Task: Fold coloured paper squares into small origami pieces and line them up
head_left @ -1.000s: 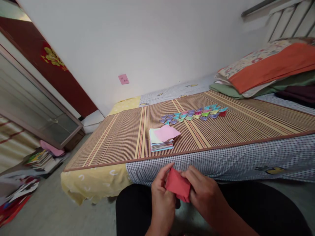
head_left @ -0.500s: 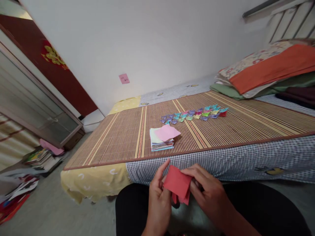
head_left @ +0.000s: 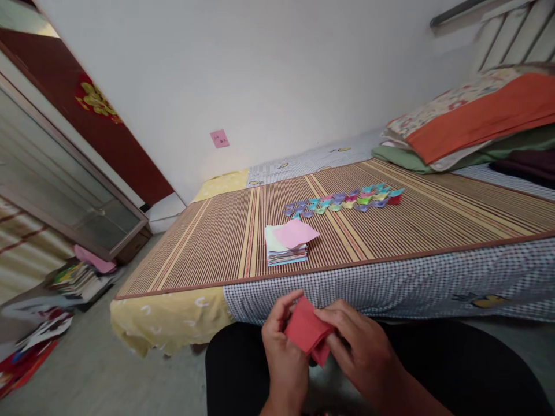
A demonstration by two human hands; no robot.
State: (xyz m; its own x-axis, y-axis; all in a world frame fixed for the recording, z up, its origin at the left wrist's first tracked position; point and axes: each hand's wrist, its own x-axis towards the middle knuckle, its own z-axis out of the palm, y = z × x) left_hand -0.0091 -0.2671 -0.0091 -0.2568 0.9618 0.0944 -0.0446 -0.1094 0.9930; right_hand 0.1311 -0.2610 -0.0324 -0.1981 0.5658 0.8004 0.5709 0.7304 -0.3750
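While left hand (head_left: 285, 353) and right hand (head_left: 364, 338) are pinching red paper (head_left: 306, 325) at lower centre of frame, folding seemingly being partway, folded pieces (head_left: 364, 200) are lying right of centre, apparently done; flat sheets (head_left: 296, 234) are sitting stacked near centre, unfolded. Fingers (head_left: 333, 318) are hiding paper's underside; bottom edge is cutting off right forearm (head_left: 411, 393).

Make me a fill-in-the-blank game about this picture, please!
1. The left hand and the right hand hold folded paper in the colour ____.
2. The top sheet on the paper stack is coloured ____.
3. The paper stack sits on a brown striped ____.
4. A small note is stuck to the white ____.

Missing words: red; pink; mat; wall.
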